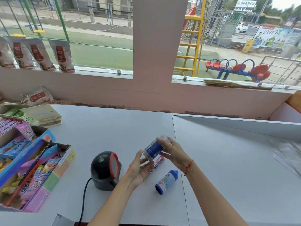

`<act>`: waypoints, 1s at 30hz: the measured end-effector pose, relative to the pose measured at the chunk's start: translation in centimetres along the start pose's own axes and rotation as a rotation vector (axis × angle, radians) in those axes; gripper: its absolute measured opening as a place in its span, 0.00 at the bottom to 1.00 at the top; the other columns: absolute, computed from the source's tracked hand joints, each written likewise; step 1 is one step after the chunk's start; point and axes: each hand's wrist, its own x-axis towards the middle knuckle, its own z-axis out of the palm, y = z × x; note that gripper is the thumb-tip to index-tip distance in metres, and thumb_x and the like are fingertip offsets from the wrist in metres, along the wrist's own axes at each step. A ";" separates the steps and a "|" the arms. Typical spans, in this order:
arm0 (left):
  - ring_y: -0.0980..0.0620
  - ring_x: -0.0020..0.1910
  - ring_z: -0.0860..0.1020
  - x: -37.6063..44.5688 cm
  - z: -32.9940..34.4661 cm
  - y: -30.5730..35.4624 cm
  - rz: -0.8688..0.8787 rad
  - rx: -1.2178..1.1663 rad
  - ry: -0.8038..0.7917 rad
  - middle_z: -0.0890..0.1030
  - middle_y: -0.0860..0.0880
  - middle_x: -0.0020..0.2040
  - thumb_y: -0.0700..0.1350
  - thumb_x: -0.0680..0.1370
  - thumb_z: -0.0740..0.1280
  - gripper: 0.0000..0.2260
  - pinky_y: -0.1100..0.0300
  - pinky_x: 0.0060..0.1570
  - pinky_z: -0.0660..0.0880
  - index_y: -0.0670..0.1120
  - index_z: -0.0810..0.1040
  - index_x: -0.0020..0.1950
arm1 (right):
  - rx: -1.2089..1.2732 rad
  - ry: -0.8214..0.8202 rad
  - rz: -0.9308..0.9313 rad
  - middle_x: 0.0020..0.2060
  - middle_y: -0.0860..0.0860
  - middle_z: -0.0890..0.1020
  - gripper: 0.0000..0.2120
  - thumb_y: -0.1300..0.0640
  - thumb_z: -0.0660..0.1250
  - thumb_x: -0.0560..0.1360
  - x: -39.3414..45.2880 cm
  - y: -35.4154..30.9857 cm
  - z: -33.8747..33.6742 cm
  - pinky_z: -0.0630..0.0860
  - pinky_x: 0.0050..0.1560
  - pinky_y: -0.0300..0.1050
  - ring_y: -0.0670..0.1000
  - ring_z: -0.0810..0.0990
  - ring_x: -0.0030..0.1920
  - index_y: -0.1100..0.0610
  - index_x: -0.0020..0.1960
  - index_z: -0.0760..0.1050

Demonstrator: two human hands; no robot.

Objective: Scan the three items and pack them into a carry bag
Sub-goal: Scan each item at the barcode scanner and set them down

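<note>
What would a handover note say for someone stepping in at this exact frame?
Right hand: grips the clear blue-labelled container from the top.
Left hand: open, palm up, supporting its lower end.
The container is held tilted, to the right of the scanner.
Mentos roll and blue bottle lie on the counter.
Clear bags lie at far right.
Done: nothing packed. Whether any item is scanned cannot be told.
Left: scanning, then bagging all three.

**Small shop checkout**

Barcode scanner (105, 170) sits on the white desk (228, 160). Open candy boxes (32, 168) stand at the left, snack pouches (40, 54) line the window ledge, and a playground shows outside.
</note>
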 end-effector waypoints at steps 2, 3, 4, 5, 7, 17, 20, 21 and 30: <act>0.51 0.33 0.78 0.2 -0.4 0.4 -0.078 0.007 -0.002 0.78 0.41 0.38 0.56 0.78 0.61 0.23 0.62 0.30 0.80 0.34 0.77 0.53 | 0.009 -0.051 0.018 0.60 0.55 0.79 0.26 0.54 0.70 0.74 0.0 0.1 0.1 0.80 0.53 0.44 0.54 0.79 0.59 0.55 0.69 0.67; 0.51 0.30 0.77 0.2 -0.5 0.6 -0.110 0.010 -0.011 0.78 0.42 0.37 0.55 0.78 0.61 0.23 0.62 0.28 0.79 0.34 0.77 0.52 | 0.040 -0.074 0.017 0.60 0.55 0.79 0.26 0.58 0.71 0.73 -0.1 0.2 0.0 0.79 0.55 0.46 0.54 0.79 0.60 0.55 0.68 0.67; 0.52 0.27 0.76 0.3 -0.6 0.6 -0.136 0.012 -0.027 0.77 0.43 0.35 0.54 0.78 0.60 0.23 0.63 0.26 0.78 0.33 0.78 0.51 | 0.088 -0.093 0.009 0.59 0.55 0.80 0.26 0.61 0.71 0.72 -0.1 0.2 0.0 0.78 0.57 0.47 0.54 0.78 0.60 0.56 0.68 0.67; 0.53 0.25 0.75 0.3 -0.8 0.7 -0.156 0.011 -0.041 0.77 0.43 0.34 0.54 0.78 0.59 0.23 0.64 0.25 0.78 0.33 0.78 0.50 | 0.139 -0.109 -0.002 0.59 0.55 0.80 0.26 0.63 0.71 0.72 -0.1 0.2 0.1 0.77 0.59 0.47 0.55 0.79 0.60 0.57 0.68 0.67; 0.54 0.23 0.75 0.1 -1.0 0.6 -0.185 -0.013 -0.066 0.77 0.45 0.31 0.53 0.80 0.57 0.22 0.65 0.22 0.76 0.34 0.78 0.49 | 0.180 -0.128 -0.027 0.57 0.57 0.80 0.25 0.66 0.71 0.71 -0.2 0.0 0.5 0.79 0.57 0.45 0.55 0.80 0.58 0.60 0.66 0.68; 0.42 0.42 0.85 -1.2 -2.1 -1.7 0.102 -0.512 -0.023 0.83 0.37 0.49 0.43 0.81 0.55 0.16 0.52 0.45 0.81 0.35 0.77 0.54 | -0.411 0.168 -0.249 0.45 0.54 0.86 0.18 0.47 0.80 0.60 0.6 -0.3 5.0 0.83 0.50 0.47 0.52 0.84 0.48 0.53 0.46 0.82; 0.42 0.47 0.82 -1.6 -2.4 -2.0 0.156 -0.559 -0.006 0.82 0.38 0.52 0.42 0.80 0.56 0.15 0.53 0.47 0.80 0.35 0.77 0.54 | -0.474 0.117 -0.277 0.47 0.54 0.85 0.22 0.47 0.80 0.61 0.3 -0.7 5.8 0.83 0.48 0.44 0.52 0.84 0.49 0.56 0.51 0.82; 0.42 0.49 0.82 -1.7 -2.3 -2.0 0.172 -0.577 -0.003 0.81 0.38 0.52 0.42 0.80 0.56 0.14 0.53 0.46 0.80 0.35 0.77 0.53 | -0.467 0.097 -0.268 0.48 0.54 0.85 0.22 0.48 0.79 0.62 0.2 -0.9 5.9 0.82 0.47 0.41 0.51 0.83 0.48 0.57 0.52 0.81; 0.42 0.50 0.81 -0.7 -1.9 -3.0 0.285 -0.486 0.122 0.81 0.36 0.51 0.42 0.80 0.56 0.14 0.53 0.49 0.81 0.34 0.77 0.53 | -0.526 0.041 -0.296 0.43 0.49 0.83 0.19 0.49 0.78 0.64 0.5 -1.8 5.5 0.78 0.40 0.33 0.45 0.81 0.42 0.56 0.51 0.80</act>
